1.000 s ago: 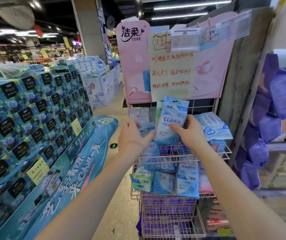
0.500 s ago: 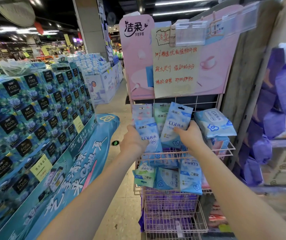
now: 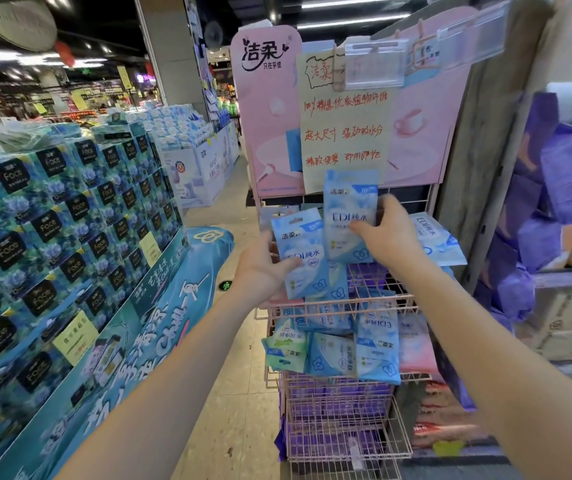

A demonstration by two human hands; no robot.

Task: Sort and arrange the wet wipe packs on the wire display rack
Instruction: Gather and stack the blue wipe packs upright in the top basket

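Observation:
A pink wire display rack [image 3: 343, 301] stands in front of me with light blue wet wipe packs in its baskets. My left hand [image 3: 260, 271] grips one blue pack [image 3: 303, 251] upright above the top basket. My right hand [image 3: 390, 233] grips a second blue pack [image 3: 348, 216], held upright and higher, beside the first. Another blue pack [image 3: 436, 237] lies flat at the top basket's right. Several blue packs, a green one [image 3: 286, 348] and a pink one [image 3: 414, 344] hang over the middle basket's front. Purple packs fill the lowest basket [image 3: 340, 424].
A pink header board [image 3: 267, 109] with a handwritten paper sign [image 3: 345, 129] rises behind the rack. A tall stack of blue tissue boxes [image 3: 52, 237] lines the left side. Purple bags [image 3: 561, 188] sit on a shelf at the right. The tiled aisle [image 3: 236, 375] runs between.
Both hands have lifted their packs higher above the top basket. The left hand, which was reaching into the basket a second ago, now holds a blue pack upright.

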